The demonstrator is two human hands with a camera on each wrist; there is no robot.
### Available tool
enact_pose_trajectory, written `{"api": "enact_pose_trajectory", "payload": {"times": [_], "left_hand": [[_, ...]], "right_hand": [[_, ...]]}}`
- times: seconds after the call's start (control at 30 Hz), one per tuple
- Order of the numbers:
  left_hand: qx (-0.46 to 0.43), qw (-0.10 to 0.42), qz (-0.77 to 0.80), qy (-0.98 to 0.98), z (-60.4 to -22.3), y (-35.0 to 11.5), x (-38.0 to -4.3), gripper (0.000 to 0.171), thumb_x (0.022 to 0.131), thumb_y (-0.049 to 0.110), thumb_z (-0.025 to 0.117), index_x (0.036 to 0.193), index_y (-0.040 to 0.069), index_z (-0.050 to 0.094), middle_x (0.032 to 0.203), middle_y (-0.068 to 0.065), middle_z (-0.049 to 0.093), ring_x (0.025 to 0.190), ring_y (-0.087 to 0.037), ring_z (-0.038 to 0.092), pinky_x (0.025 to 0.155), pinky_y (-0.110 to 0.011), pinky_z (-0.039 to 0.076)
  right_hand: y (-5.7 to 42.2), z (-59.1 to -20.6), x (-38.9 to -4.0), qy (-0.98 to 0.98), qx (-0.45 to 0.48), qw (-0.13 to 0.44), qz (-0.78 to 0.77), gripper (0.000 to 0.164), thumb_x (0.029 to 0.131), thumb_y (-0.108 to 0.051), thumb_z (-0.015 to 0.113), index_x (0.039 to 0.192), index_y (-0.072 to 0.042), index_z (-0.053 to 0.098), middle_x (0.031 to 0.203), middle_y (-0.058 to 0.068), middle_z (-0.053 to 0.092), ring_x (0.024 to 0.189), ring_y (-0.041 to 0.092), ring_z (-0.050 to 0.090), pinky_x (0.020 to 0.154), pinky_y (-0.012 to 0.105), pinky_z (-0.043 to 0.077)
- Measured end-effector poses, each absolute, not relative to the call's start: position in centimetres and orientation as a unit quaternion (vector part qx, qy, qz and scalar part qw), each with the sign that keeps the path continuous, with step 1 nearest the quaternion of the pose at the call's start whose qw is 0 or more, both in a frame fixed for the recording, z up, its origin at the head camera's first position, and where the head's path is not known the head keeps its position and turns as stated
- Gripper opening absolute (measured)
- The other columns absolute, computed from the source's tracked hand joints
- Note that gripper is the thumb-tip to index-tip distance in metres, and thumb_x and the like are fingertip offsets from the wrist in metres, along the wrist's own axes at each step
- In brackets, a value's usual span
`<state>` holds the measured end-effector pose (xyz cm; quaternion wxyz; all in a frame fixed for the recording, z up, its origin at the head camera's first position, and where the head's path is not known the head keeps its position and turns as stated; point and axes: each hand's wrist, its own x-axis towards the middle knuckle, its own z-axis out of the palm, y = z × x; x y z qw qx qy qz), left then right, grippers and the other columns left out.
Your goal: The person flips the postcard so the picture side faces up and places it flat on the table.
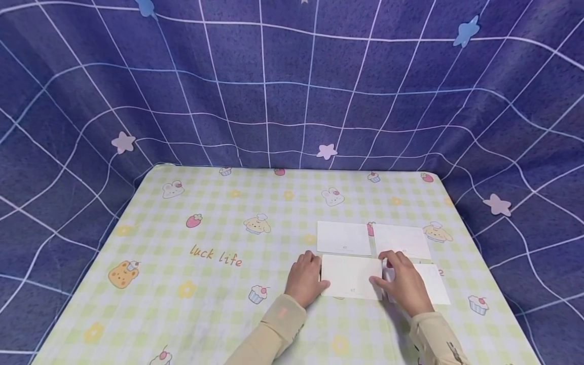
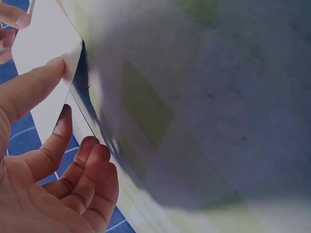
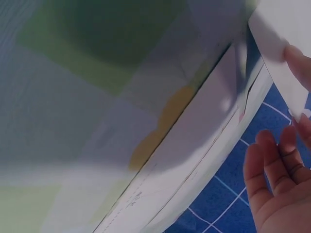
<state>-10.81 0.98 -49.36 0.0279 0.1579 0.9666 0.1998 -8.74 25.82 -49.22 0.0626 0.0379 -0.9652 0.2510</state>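
A blank white card (image 1: 351, 276) with a tiny print near its lower edge is held between both hands, slightly raised off the tablecloth. My left hand (image 1: 304, 279) pinches its left edge between thumb and index finger; the other fingers curl loosely, as the left wrist view shows. On the opposite edge, my right hand (image 1: 406, 284) pinches the card with thumb and index finger. Behind lie two similar cards, the back left card (image 1: 344, 237) and the back right card (image 1: 401, 240). Another card (image 1: 435, 284) lies partly hidden under the right hand.
The table has a green-and-white checked cloth (image 1: 219, 309) printed with cartoon animals, cupcakes and flowers. A dark blue curtain (image 1: 287, 101) with white grid lines and stars hangs behind and at both sides of the table.
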Motion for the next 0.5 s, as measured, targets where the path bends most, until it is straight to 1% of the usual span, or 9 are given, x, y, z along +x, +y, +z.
{"api": "enact_pose_trajectory", "payload": {"times": [0.17,0.3,0.4,0.5], "left_hand": [[0.163,0.023,0.198,0.966,-49.39,0.84,-10.80,0.040,0.080,0.030,0.088,0.103,0.004,0.068,0.105,-0.008,0.060,0.095,-0.024,0.057,0.083,-0.038,0.049],[0.164,0.020,0.194,0.967,-49.44,0.79,-10.80,0.038,0.080,0.032,0.087,0.101,0.007,0.068,0.104,-0.007,0.060,0.094,-0.023,0.057,0.082,-0.038,0.049],[0.164,0.018,0.187,0.968,-49.51,0.75,-10.77,0.039,0.081,0.034,0.087,0.101,0.008,0.067,0.104,-0.006,0.061,0.095,-0.022,0.058,0.082,-0.038,0.049],[0.163,0.018,0.182,0.970,-49.53,0.69,-10.68,0.039,0.081,0.036,0.087,0.101,0.009,0.067,0.104,-0.005,0.061,0.094,-0.021,0.058,0.081,-0.037,0.049]], "right_hand": [[26.12,-49.24,-8.61,-0.961,0.039,0.049,0.268,0.064,0.075,-0.020,0.090,0.129,-0.006,0.059,0.102,0.008,0.061,0.090,0.028,0.059,0.079,0.047,0.048],[26.47,-49.39,-8.50,-0.959,0.019,0.021,0.282,0.074,0.078,-0.028,0.089,0.139,-0.005,0.055,0.107,0.009,0.061,0.094,0.028,0.058,0.084,0.049,0.047],[26.68,-49.42,-8.46,-0.957,-0.007,-0.014,0.289,0.077,0.079,-0.035,0.088,0.141,-0.004,0.055,0.109,0.011,0.061,0.094,0.027,0.055,0.085,0.047,0.045],[26.76,-49.35,-8.43,-0.956,-0.019,-0.048,0.290,0.077,0.079,-0.040,0.087,0.137,0.001,0.057,0.107,0.011,0.062,0.092,0.026,0.054,0.085,0.047,0.045]]}}
